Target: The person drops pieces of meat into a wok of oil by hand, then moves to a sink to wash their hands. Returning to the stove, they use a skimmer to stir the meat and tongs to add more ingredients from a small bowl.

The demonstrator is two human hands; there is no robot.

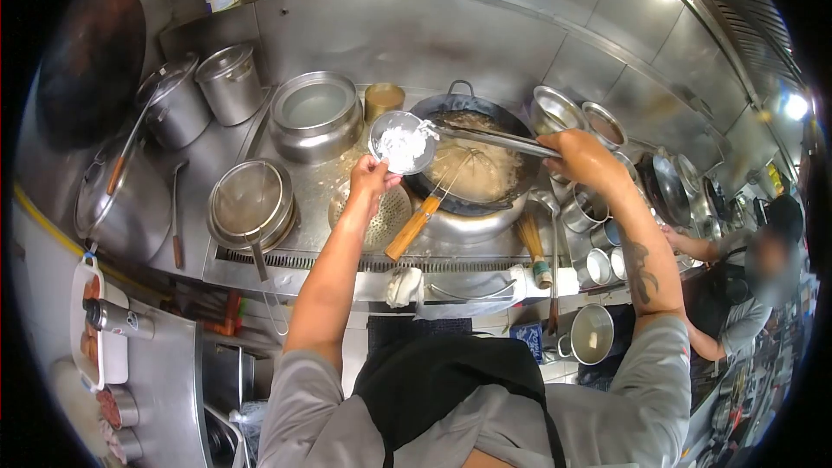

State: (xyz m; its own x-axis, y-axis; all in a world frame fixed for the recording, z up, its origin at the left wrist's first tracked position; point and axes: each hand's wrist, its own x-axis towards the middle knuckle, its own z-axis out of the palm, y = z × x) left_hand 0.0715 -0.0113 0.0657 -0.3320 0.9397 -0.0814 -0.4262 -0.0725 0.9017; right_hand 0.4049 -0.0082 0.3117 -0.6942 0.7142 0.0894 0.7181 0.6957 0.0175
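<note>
My left hand [373, 180] grips a small metal bowl [424, 159] by its near edge, tilted so that the white powder or batter [400, 144] inside shows. Fingers of my right hand [585, 159] are closed round long metal tongs [503, 138], which reach left across the wok [530, 175]. Their tips are at the bowl's right rim, with white clumps on or beside them. Below the tongs, foamy, bubbling oil [490, 175] fills the wok. A wire skimmer with a wooden handle [414, 227] rests in the wok, its handle over the near left rim.
Left of the wok stand a large metal pot [316, 152], a fine strainer [251, 195] and a perforated ladle [381, 218]. A brush [533, 247] and several metal containers [594, 267] stand at right. Farther right, another person [737, 295] is at work.
</note>
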